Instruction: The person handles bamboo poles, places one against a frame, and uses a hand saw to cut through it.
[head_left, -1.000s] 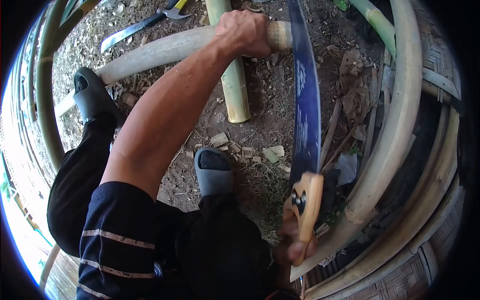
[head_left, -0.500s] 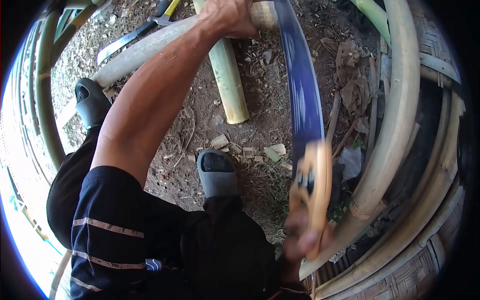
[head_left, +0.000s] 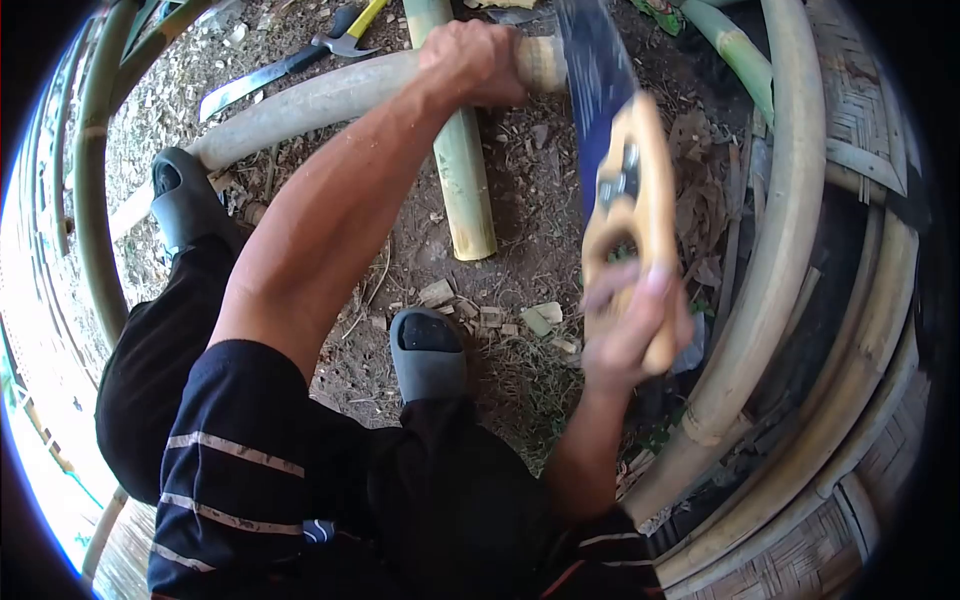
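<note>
My left hand [head_left: 470,60] is wrapped round a thick pale bamboo pole [head_left: 330,97] near its right end. Beneath that pole crosses a second, greenish bamboo piece [head_left: 465,190], its cut end toward me. Closed on the wooden handle of a handsaw [head_left: 598,110] is my right hand [head_left: 635,325], slightly blurred. The saw's bluish blade points away from me and lies beside the pole's right end; whether its teeth are in the bamboo I cannot make out.
A hammer [head_left: 345,42] with a yellow handle and a long blade [head_left: 245,90] lie at the upper left. Curved bamboo poles [head_left: 790,220] stand along the right. Wood chips [head_left: 490,317] litter the soil near my sandalled foot [head_left: 430,355].
My right hand has pushed the saw forward, away from me, so its handle is now nearer the pole. My left hand keeps its hold on the bamboo; the view has shifted slightly.
</note>
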